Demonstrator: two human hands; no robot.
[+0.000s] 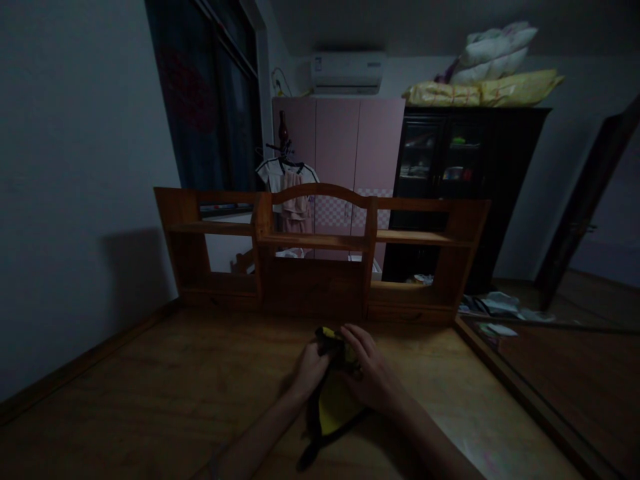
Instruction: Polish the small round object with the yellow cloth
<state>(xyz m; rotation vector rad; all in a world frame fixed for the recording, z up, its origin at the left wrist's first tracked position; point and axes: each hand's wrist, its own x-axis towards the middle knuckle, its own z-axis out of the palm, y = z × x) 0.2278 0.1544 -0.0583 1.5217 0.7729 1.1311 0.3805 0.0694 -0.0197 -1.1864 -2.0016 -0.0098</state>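
A yellow cloth item with dark edging lies over the wooden desktop, its upper part bunched between my hands. A dark strap-like end hangs down from its lower left corner. On the left side, my left hand is closed on the dark bunched part, thumb and fingers partly hidden in the folds. Against the upper right of the cloth rests my right hand, fingers curled over the top. Its thumb side is in shadow. The dim light hides which exact kind of cloth item this is.
The wooden desk carries a low shelf unit along its back. A white wall borders the left. Farther off stand a pink wardrobe and a dark cabinet. Plastic bags lie beyond the desk's right edge.
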